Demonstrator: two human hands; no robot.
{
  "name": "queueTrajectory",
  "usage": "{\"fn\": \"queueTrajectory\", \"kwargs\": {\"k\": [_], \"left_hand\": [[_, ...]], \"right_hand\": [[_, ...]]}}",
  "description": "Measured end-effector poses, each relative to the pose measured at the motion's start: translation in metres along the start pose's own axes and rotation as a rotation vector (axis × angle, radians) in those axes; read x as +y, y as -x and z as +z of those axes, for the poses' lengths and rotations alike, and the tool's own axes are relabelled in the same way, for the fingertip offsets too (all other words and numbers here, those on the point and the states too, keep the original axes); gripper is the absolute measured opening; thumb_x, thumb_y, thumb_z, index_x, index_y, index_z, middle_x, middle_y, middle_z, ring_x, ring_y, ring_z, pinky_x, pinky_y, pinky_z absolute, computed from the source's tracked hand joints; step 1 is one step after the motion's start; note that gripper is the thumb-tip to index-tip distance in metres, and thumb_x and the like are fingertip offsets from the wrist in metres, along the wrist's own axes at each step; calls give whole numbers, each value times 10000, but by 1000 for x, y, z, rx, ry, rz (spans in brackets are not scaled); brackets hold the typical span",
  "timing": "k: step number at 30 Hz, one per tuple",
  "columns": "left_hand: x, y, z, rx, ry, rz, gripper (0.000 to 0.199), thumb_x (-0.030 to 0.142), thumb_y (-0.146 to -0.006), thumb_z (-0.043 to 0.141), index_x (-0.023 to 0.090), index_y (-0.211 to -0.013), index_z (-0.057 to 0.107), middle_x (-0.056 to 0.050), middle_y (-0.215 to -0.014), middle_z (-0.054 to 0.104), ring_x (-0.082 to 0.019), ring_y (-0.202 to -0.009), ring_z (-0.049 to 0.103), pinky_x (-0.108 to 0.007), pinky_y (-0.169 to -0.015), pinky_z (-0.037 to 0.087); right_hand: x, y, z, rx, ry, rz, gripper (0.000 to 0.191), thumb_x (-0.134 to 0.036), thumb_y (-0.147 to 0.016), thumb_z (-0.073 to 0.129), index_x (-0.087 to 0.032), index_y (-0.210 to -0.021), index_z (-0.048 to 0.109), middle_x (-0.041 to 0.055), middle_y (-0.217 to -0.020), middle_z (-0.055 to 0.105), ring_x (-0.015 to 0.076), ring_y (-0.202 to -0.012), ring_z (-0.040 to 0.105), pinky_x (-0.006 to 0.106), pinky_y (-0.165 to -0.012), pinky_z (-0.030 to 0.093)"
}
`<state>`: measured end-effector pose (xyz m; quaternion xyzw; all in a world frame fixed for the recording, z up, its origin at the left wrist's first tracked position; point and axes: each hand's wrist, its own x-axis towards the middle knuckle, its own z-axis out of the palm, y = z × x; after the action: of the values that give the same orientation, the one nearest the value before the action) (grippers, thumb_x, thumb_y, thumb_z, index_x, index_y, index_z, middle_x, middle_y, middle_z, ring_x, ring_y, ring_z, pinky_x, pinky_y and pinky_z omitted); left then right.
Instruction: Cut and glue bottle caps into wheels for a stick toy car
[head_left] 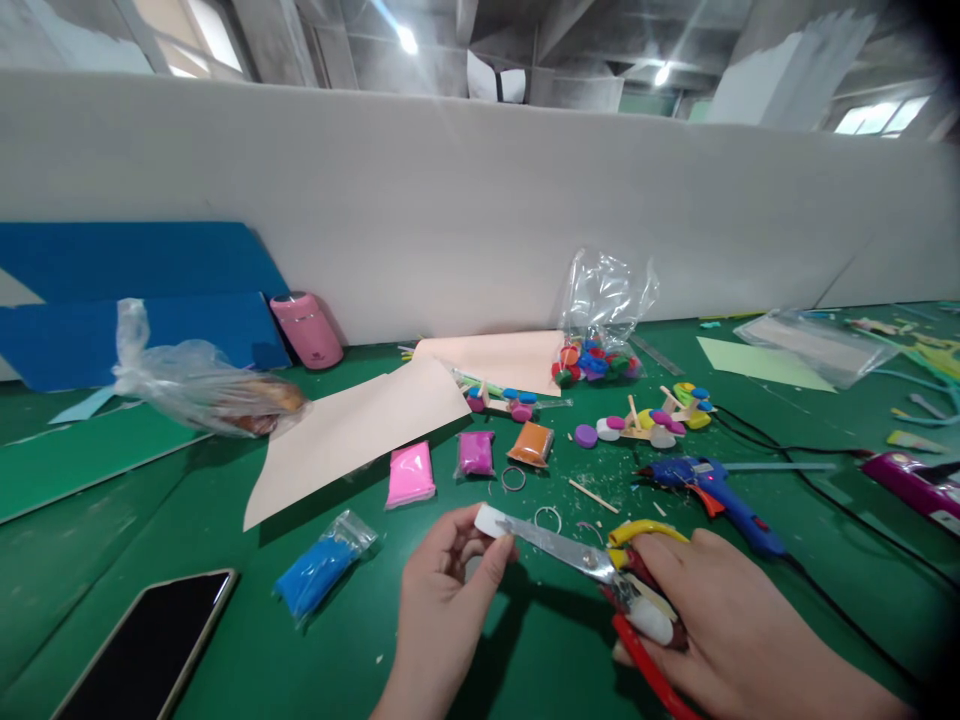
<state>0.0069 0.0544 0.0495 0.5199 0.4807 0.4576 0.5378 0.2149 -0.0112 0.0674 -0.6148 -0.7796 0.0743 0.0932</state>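
In the head view, with clock directions counted from a white piece [487, 519], this piece is held above the green bench [337, 660] in the pinched grip of the left hand [454, 565]; the grip of the right hand [705, 590] is closed round the handles of scissors [559, 544], whose blades are overlapped with the piece. A blue glue gun [739, 508] is laid near the right hand, at three o'clock, and a phone [146, 650] at eight. Four clear packets are filled with coloured material: the blue packet [319, 572] towards nine, the pink packet [410, 475] at ten, the purple packet [475, 455] at twelve, the orange packet [530, 444] at one. Farther off, coloured pieces are contained in a clear bag [609, 295] at one, and something brown in a knotted bag [180, 375] at ten.
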Motion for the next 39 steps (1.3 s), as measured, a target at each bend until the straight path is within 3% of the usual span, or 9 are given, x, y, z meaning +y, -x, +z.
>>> {"fn": "queueTrajectory", "kwargs": {"k": [6, 14, 23, 39], "left_hand": [[0, 1, 2, 19, 35, 14, 197, 241, -669, 634, 154, -841, 595, 4, -628, 649, -114, -580, 602, -184, -551, 461], [5, 0, -1, -66, 53, -45, 203, 256, -678, 620, 147, -848, 604, -16, -643, 668, -133, -568, 615, -218, -562, 477], [-3, 2, 0, -2, -103, 66, 226, 274, -690, 598, 159, -885, 591, 7, -596, 622, -136, -576, 591, -210, -527, 453], [0, 2, 1, 26, -58, 37, 214, 270, -679, 613, 151, -856, 593, 8, -586, 616, -130, -566, 572, -203, -522, 439]], "right_hand": [[2, 1, -2, -10, -9, 12, 216, -445, -697, 552, -243, -713, 477, -14, -671, 554, 190, -556, 461, 288, -526, 236], [2, -1, -9, -34, -3, -11, 223, -454, -704, 547, -240, -700, 482, -11, -666, 553, 184, -554, 469, 285, -523, 251], [1, -2, -13, -32, 34, -5, 195, -427, -698, 559, -241, -699, 500, -7, -663, 566, 192, -551, 478, 281, -520, 262], [2, -2, -4, -67, 41, -20, 151, -385, -716, 535, -245, -704, 481, -23, -663, 577, 190, -538, 498, 283, -516, 227]]}}
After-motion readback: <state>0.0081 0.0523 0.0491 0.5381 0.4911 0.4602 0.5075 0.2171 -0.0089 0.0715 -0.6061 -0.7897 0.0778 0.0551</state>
